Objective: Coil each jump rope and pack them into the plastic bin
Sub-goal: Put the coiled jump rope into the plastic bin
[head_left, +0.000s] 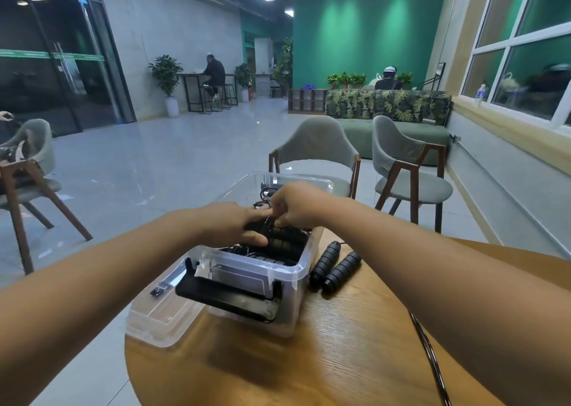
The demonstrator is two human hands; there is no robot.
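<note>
A clear plastic bin [304, 259] with a black latch handle [228, 297] stands on the round wooden table [324, 359]. Black jump ropes with ribbed handles [282, 246] lie coiled inside it. My left hand [234, 223] grips the handles of a coiled rope over the bin's opening. My right hand [293, 205] pinches the rope's thin black cord beside the left fingers. To the right of the bin lie two more black ribbed handles [335, 269], side by side on the table. Their cord [431, 356] trails off toward the table's front right edge.
The bin's clear lid [160, 316] lies to the left, overhanging the table edge. Beyond the table stand two grey chairs [401, 171] and another chair [27, 171] at the left. A green sofa and two seated people are far back.
</note>
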